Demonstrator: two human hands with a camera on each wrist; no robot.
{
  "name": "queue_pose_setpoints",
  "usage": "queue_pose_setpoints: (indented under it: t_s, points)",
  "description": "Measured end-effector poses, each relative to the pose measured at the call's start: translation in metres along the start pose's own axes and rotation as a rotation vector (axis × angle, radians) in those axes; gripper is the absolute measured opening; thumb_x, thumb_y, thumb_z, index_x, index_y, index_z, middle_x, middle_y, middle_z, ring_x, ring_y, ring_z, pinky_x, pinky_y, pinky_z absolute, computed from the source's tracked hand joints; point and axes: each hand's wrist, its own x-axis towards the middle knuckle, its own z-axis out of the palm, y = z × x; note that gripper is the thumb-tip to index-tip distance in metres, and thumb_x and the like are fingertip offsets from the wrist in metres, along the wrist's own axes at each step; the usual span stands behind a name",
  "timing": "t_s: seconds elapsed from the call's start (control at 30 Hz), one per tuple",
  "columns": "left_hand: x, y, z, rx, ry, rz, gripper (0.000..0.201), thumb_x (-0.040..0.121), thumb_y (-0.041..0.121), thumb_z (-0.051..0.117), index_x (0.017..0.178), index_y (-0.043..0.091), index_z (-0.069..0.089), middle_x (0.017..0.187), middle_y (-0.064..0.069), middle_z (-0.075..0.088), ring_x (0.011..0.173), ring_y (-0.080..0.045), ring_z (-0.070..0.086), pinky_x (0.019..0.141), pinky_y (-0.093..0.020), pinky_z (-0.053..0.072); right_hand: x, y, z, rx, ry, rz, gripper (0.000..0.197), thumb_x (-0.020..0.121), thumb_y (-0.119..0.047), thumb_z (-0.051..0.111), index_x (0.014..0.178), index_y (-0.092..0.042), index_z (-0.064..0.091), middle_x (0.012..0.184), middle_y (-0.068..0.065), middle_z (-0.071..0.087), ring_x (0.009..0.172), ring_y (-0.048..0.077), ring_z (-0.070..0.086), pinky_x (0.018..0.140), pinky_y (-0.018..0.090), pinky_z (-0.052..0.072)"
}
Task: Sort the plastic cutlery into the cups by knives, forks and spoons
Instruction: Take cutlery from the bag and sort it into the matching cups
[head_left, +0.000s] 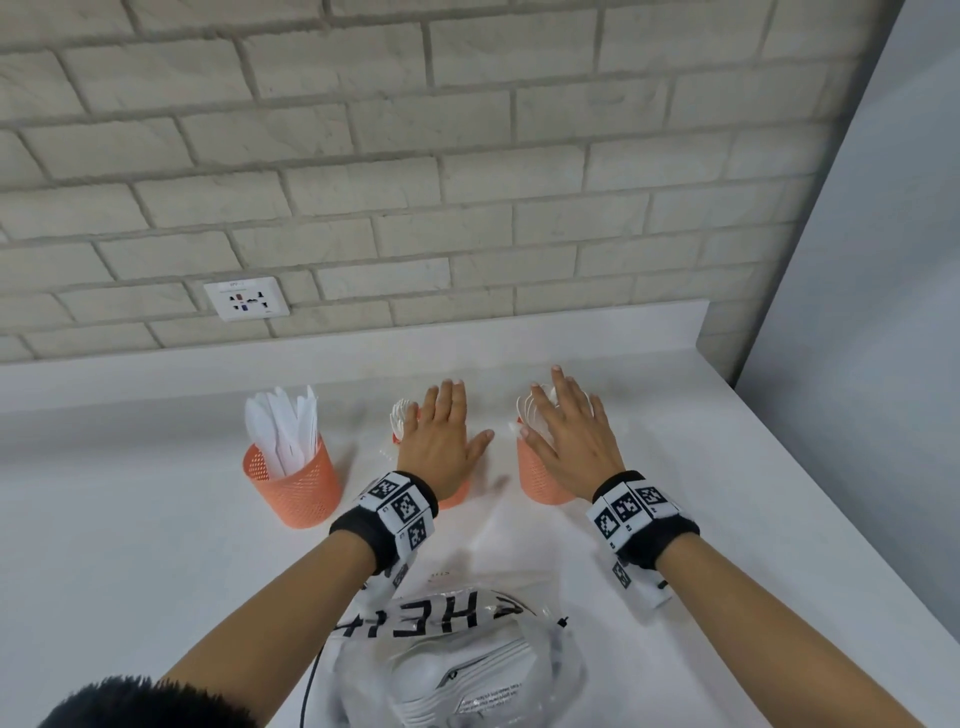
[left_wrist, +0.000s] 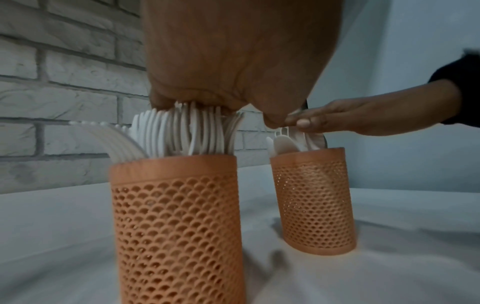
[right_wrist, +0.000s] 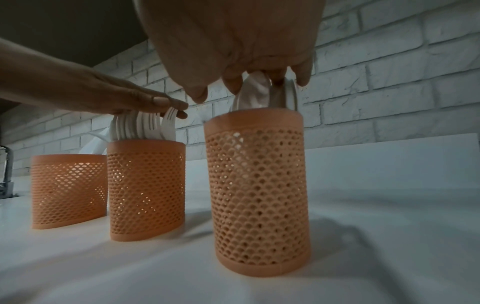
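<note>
Three orange mesh cups stand in a row on the white counter. The left cup (head_left: 293, 480) holds white knives (head_left: 283, 426). My left hand (head_left: 441, 431) lies flat with straight fingers on the white forks (left_wrist: 182, 131) in the middle cup (left_wrist: 176, 226). My right hand (head_left: 563, 426) rests flat on the white spoons (right_wrist: 259, 90) in the right cup (right_wrist: 259, 191). Neither hand grips anything. In the head view both hands hide most of these two cups.
A clear plastic bag (head_left: 457, 660) with black lettering lies on the counter near the front edge, a black cord (head_left: 311, 680) beside it. A brick wall with a socket (head_left: 245, 305) stands behind the cups. A grey wall borders the counter on the right.
</note>
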Motion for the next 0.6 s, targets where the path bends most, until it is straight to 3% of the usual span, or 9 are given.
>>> queue_pose_setpoints:
  t_s: [0.1, 0.27, 0.4, 0.5, 0.6]
  points:
    - [0.002, -0.003, -0.003, -0.002, 0.000, 0.027, 0.073, 0.097, 0.049, 0.026, 0.149, 0.008, -0.006, 0.159, -0.008, -0.002, 0.147, -0.024, -0.001, 0.119, -0.040, 0.002, 0.000, 0.000, -0.002, 0.013, 0.000, 0.005, 0.063, 0.097, -0.048, 0.032, 0.150, -0.018, 0.015, 0.159, 0.013, 0.000, 0.147, 0.027, 0.001, 0.118, 0.041, 0.002]
    - [0.005, -0.012, -0.013, -0.077, -0.080, -0.011, 0.075, 0.096, 0.052, 0.027, 0.149, 0.008, -0.002, 0.159, -0.010, 0.004, 0.147, -0.024, 0.003, 0.119, -0.041, 0.004, 0.002, -0.004, -0.013, 0.026, -0.080, 0.043, 0.068, 0.096, -0.050, 0.034, 0.150, -0.015, 0.012, 0.159, 0.013, 0.005, 0.147, 0.025, 0.001, 0.118, 0.040, -0.004]
    - [-0.001, -0.020, -0.040, -0.255, -0.004, -0.047, 0.074, 0.095, 0.050, 0.031, 0.150, 0.009, 0.001, 0.157, -0.014, 0.011, 0.146, -0.027, 0.009, 0.118, -0.043, 0.010, -0.001, -0.016, -0.032, 0.141, -0.184, 0.126, 0.070, 0.095, -0.051, 0.037, 0.150, -0.017, 0.012, 0.160, 0.010, 0.000, 0.147, 0.023, -0.004, 0.117, 0.044, -0.007]
    - [-0.017, -0.027, -0.068, -0.435, 0.113, -0.046, 0.072, 0.095, 0.042, 0.042, 0.149, 0.006, 0.010, 0.155, -0.016, 0.021, 0.143, -0.027, 0.020, 0.116, -0.039, 0.018, -0.011, -0.033, -0.044, 0.329, -0.104, 0.073, 0.060, 0.094, -0.039, 0.048, 0.146, -0.015, 0.029, 0.157, 0.011, 0.018, 0.146, 0.024, 0.014, 0.116, 0.034, 0.008]
    - [-0.041, -0.037, -0.093, -0.582, 0.246, -0.060, 0.061, 0.093, 0.029, 0.052, 0.143, 0.006, 0.027, 0.146, -0.016, 0.037, 0.135, -0.026, 0.035, 0.107, -0.033, 0.031, -0.029, -0.057, -0.054, 0.591, -0.037, -0.025, 0.035, 0.090, -0.023, 0.060, 0.122, -0.011, 0.059, 0.124, 0.007, 0.059, 0.118, 0.017, 0.053, 0.101, 0.024, 0.036]
